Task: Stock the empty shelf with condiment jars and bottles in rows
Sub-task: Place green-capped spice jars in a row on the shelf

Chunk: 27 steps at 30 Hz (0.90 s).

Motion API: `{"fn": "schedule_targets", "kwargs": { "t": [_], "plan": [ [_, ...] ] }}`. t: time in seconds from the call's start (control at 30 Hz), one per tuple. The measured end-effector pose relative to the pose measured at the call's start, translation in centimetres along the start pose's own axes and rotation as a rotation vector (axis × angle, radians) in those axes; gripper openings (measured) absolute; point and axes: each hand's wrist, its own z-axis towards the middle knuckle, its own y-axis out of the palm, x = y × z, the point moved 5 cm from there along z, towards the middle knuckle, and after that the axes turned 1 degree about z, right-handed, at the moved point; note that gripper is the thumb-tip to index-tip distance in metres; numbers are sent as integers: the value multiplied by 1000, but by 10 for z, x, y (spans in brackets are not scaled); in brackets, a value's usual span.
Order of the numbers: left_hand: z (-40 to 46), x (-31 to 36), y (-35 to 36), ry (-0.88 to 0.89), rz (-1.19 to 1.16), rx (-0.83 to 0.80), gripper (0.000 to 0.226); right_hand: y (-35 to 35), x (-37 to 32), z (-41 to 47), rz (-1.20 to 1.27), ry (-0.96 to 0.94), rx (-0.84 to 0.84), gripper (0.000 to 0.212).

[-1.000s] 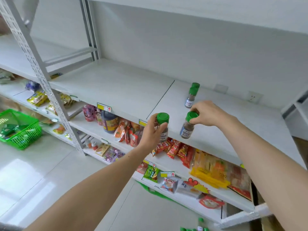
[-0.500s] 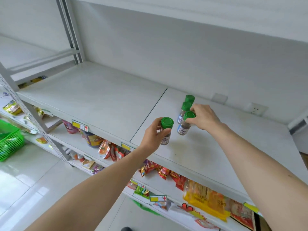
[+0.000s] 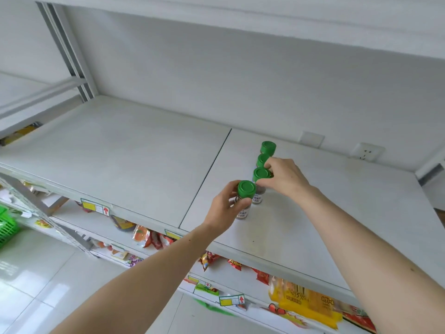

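Several small spice jars with green caps stand in a line running front to back on the white shelf [image 3: 134, 150]. The rearmost jar [image 3: 268, 147] and the one in front of it [image 3: 262, 159] stand free. My right hand [image 3: 283, 177] pinches the third jar [image 3: 260, 174] at its cap, with the jar's base on the shelf. My left hand [image 3: 226, 208] grips the front jar [image 3: 246, 190] round its body, just in front of the third; its base is at the shelf surface.
A seam splits the shelf into two panels, and the left panel is bare. A wall socket [image 3: 367, 151] sits behind the jars. Snack packets [image 3: 303, 300] fill the lower shelves. A green basket [image 3: 6, 227] stands on the floor at far left.
My right hand has set its jar down behind the front one, in line with the two rear jars. My left hand has brought its jar onto the shelf right in front.
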Motion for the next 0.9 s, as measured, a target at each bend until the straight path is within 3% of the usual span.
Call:
{"fn": "schedule_targets", "kwargs": {
  "t": [0.3, 0.4, 0.47, 0.57, 0.67, 0.9],
  "plan": [
    [4, -17, 2, -24, 40, -143, 45, -6, 18, -9, 183, 47, 72, 43],
    [9, -17, -1, -72, -11, -159, 51, -1, 33, -8, 260, 157, 112, 58],
    [17, -14, -6, -169, -107, -139, 57, 8, 45, -6, 441, 292, 124, 62],
    [37, -11, -9, -268, -240, -171, 80, 29, 53, -3, 707, 480, 91, 66],
    [60, -9, -9, -335, -273, -224, 86, 49, 52, 4, 923, 599, 17, 61],
    [88, -13, 2, -453, -172, -382, 87, 69, 50, 21, 1075, 656, -20, 59]
  ]
}}
